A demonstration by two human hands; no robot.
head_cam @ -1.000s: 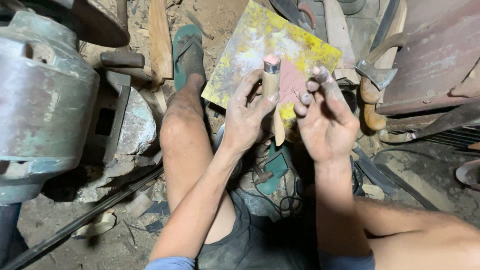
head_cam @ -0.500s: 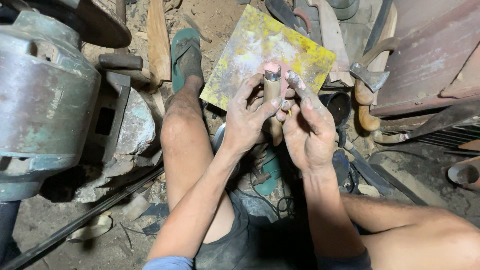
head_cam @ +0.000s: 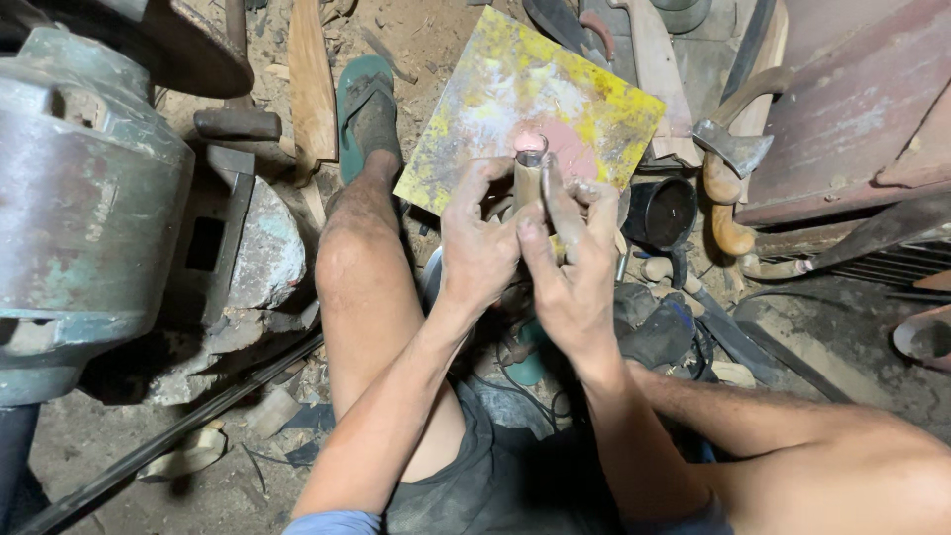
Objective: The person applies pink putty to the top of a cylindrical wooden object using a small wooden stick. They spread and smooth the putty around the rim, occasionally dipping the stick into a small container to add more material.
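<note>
Your left hand (head_cam: 477, 248) and your right hand (head_cam: 575, 263) are pressed together around a short wooden handle (head_cam: 527, 183), which stands nearly upright between them. The left fingers curl around its near side, and the right fingers (head_cam: 557, 203) pinch it from the other side with the thumb laid along the shaft. A metal ring caps its top end, just in front of the near edge of the yellow and pink painted board (head_cam: 530, 104) lying on the dirt floor (head_cam: 119, 436). Your left foot in a green sandal (head_cam: 365, 104) rests just beside the board's left corner. A small black bowl (head_cam: 662, 210) sits at the board's right corner, and a hatchet (head_cam: 731, 163) lies just past it. What lies under your wrists looks like dark cloth, though it is hard to tell. A large grey motor (head_cam: 84, 198) fills the left side.
</note>
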